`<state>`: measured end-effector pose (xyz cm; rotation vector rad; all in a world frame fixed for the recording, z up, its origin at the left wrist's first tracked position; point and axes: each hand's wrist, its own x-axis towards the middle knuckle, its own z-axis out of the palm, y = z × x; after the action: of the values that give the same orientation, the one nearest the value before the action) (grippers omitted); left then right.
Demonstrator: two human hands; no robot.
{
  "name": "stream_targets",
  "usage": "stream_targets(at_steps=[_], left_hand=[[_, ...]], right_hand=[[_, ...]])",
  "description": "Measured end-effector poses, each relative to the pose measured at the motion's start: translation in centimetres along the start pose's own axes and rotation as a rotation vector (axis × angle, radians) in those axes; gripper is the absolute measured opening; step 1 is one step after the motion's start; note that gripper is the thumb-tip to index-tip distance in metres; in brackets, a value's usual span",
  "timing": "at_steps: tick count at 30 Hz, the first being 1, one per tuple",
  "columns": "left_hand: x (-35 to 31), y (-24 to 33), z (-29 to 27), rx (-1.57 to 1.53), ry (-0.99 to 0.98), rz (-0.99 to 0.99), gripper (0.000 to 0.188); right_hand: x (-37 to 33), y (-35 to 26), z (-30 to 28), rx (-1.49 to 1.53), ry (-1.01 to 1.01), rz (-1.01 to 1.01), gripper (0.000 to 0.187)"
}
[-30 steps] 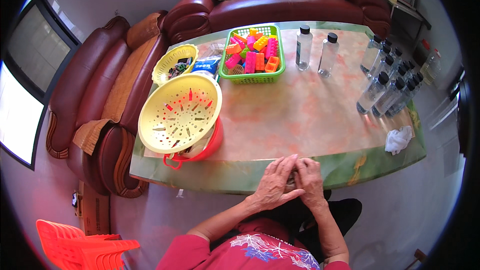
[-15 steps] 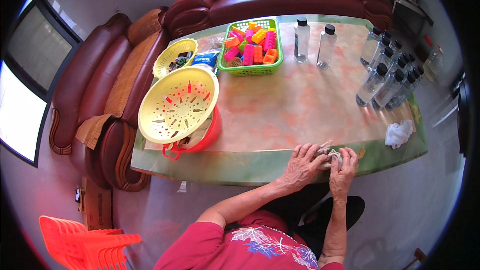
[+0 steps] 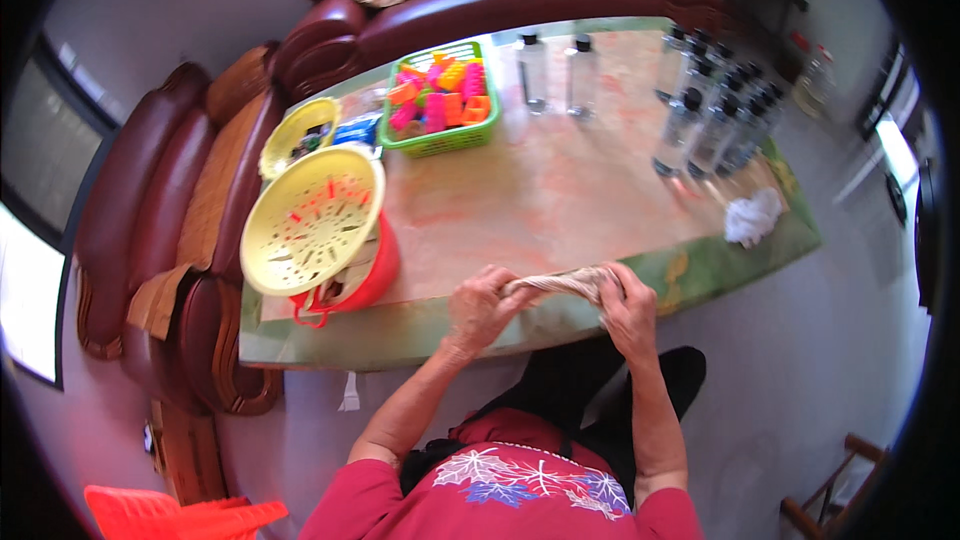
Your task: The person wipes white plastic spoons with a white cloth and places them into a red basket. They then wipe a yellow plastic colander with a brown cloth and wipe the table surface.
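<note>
Stretched between my two hands is a beige striped cloth (image 3: 560,283), pulled into a narrow, slightly twisted band over the table's near edge. Whether it is a sock or a rag I cannot tell. My left hand (image 3: 483,308) grips one end, fingers closed. At the other end my right hand (image 3: 628,308) has its fingers wrapped round a bunched part. Right of my hands, a crumpled white cloth (image 3: 752,217) lies on the table. To the left stands a red basin (image 3: 378,270) with fabric inside, and a yellow colander (image 3: 300,210) rests tilted on top.
A green basket (image 3: 440,143) of colourful toy blocks stands at the back of the table (image 3: 560,190). Near it are a smaller yellow basket (image 3: 275,140) and a blue packet (image 3: 358,130). Two clear black-capped bottles (image 3: 581,80) stand apart from several more (image 3: 712,135) at right.
My hands have moved apart, drawing the bunched cloth out into a band between them. The whole view has shifted and tilted a little.
</note>
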<state>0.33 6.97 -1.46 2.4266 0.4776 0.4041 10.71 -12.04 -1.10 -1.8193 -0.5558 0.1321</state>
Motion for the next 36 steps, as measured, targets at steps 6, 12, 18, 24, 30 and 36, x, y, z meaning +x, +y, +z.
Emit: stream_targets(at_steps=[6, 12, 18, 24, 30, 36], left_hand=[[-0.1, -1.5, 1.1, 0.185, 0.043, 0.186, 0.031], [-3.6, -2.2, 1.8, 0.095, 0.088, 0.154, 0.023], [-4.3, -2.0, 1.4, -1.16, 0.163, -0.325, 0.02], [-4.8, -4.2, -2.8, -1.545, 0.234, -0.399, 0.016], [-5.6, -5.5, -2.3, -1.543, 0.29, -0.493, 0.014], [-5.8, -6.6, -1.9, -1.481, 0.162, -0.517, 0.015]], right_hand=[[2.1, 4.4, 2.8, -0.561, 0.216, -0.222, 0.025], [-1.4, 2.2, 7.4, -0.676, 0.031, -0.387, 0.025], [-2.9, -0.3, 11.6, 0.368, -0.222, 0.069, 0.024], [1.3, -6.4, 13.2, -0.069, -0.136, -0.554, 0.035], [5.7, -12.0, 20.4, 0.356, -0.451, 0.172, 0.061], [7.9, -11.8, 23.6, 0.712, -0.636, 0.369, 0.052]])
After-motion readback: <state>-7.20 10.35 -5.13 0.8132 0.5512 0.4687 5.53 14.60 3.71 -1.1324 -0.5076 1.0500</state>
